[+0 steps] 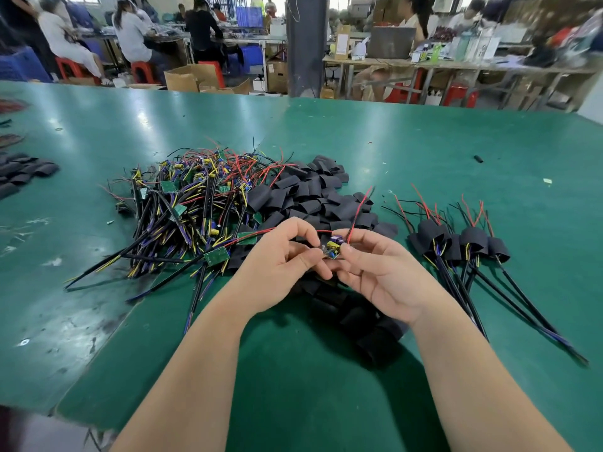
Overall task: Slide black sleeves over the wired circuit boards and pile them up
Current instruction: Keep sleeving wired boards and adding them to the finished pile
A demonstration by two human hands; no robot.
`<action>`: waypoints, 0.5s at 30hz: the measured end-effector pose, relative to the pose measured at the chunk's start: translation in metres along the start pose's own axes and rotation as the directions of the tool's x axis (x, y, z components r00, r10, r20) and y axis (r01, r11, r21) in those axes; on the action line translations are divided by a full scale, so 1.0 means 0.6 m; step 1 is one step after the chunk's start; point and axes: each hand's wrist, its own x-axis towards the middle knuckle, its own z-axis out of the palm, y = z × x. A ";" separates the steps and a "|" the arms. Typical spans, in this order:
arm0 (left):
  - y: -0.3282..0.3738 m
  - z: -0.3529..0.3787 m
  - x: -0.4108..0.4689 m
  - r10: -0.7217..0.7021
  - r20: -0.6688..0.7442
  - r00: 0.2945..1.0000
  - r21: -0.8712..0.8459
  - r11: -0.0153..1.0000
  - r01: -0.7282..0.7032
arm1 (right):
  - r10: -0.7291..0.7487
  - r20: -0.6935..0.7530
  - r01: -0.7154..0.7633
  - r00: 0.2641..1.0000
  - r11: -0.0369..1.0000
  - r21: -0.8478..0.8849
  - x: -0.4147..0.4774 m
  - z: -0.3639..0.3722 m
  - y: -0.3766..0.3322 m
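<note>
Both hands meet over the middle of the green table (424,151). A small wired circuit board (333,248) with yellow and purple parts is pinched between my left hand (284,259) and my right hand (378,269). Its red wire (359,210) rises up and to the right. A tangled heap of bare wired boards (192,203) lies to the left. A pile of empty black sleeves (313,197) lies behind my hands, and more sleeves (359,318) lie under my right wrist. Several sleeved boards (456,239) lie in a row at the right.
More black sleeves (23,174) lie at the table's left edge. A stray black bit (478,159) lies far right. Beyond the table stand a dark pillar (306,44), cardboard boxes, red stools and other people at benches.
</note>
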 end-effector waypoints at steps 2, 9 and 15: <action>-0.002 -0.001 0.000 -0.010 -0.031 0.999 -0.042 0.999 0.009 | -0.040 0.020 0.040 0.999 0.999 0.011 0.000 0.001 0.002; -0.020 -0.007 0.003 0.081 -0.196 0.977 0.445 0.895 0.015 | -0.169 0.019 0.170 0.986 0.981 -0.093 0.002 0.003 0.011; -0.034 -0.024 0.001 0.005 -0.350 0.937 0.537 0.821 0.196 | -0.322 -0.209 -0.089 0.923 0.349 -0.933 -0.006 -0.027 -0.003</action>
